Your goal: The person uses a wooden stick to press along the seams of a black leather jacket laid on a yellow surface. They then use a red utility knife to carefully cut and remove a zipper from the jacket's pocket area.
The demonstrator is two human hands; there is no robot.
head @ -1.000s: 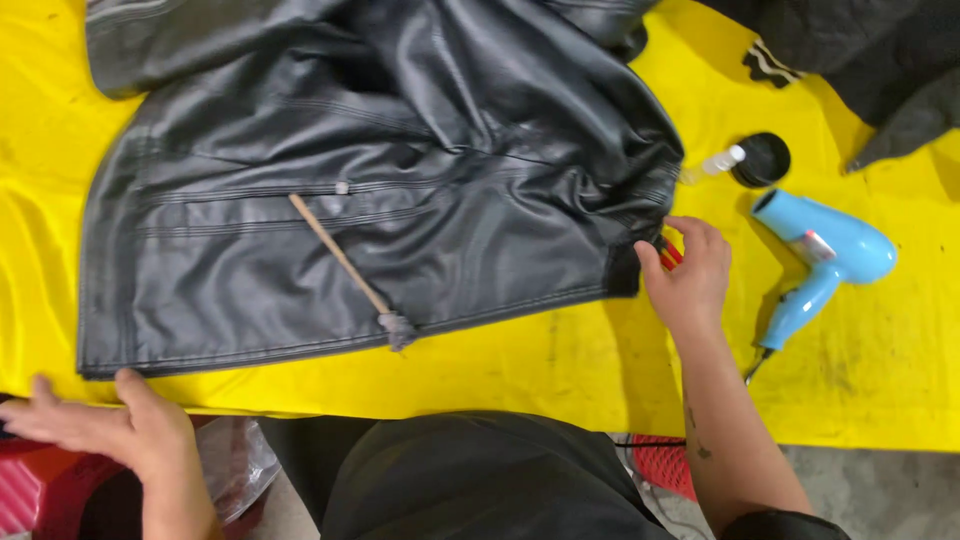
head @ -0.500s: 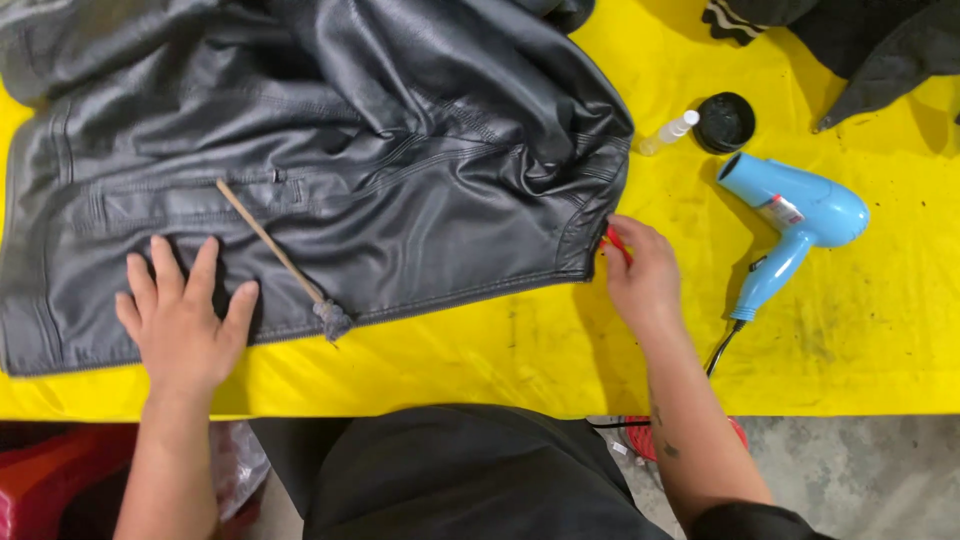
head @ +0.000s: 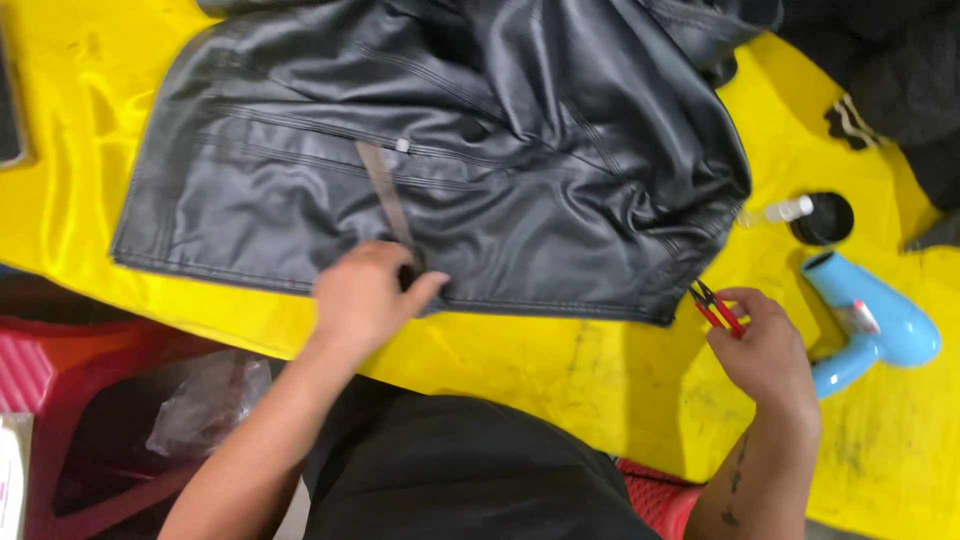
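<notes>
Fingers of the left hand (head: 365,295) pinch what seems a thin brush (head: 388,208) on the black leather jacket (head: 480,150); the right hand (head: 765,345) grips small red snips (head: 715,305).

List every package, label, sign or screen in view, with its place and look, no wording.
Label on the blue hair dryer: small pale sticker with a red patch on the barrel, far right.
Clear plastic bag: crumpled, lower left, on the red stool.
Dark flat object: left edge, possibly a screen; cannot tell.
No signs.
</notes>
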